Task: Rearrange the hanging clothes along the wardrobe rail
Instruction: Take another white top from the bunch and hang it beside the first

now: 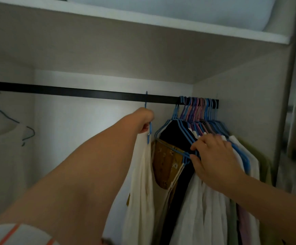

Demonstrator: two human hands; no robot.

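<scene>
Midway through, by the look of it: one cream garment point(141, 183) on a blue hanger point(149, 124) pulled clear of the pack and hooked alone on the black rail point(90, 93), left hand point(143, 122) curled around the hanger's neck in a closed grip just below the hook. Right hand point(212, 156) down among the crowded bunch of hangers point(198, 110) at the rail's right end, thumb and fingers pinching the blue wire shoulders of the front few, beside a dark navy garment point(175, 131) and a mustard floral piece point(166, 161). Most of the work left to do, judging from the layout: nearly all the clothes pressed tight against the right wall, a long bare stretch of rail between them and a lone pale garment point(4, 156) on a blue hanger at the far left. Thin wire hangers, coated in blue, pink and lilac (slippery-looking, likely to slide easily along the flat-sided bar). Fabrics mostly soft, light and creased, cream and white, draping in loose folds; a green and a lilac piece point(242, 221) farther right. Smooth pale wardrobe walls, a plain shelf point(143, 20) overhead.
</scene>
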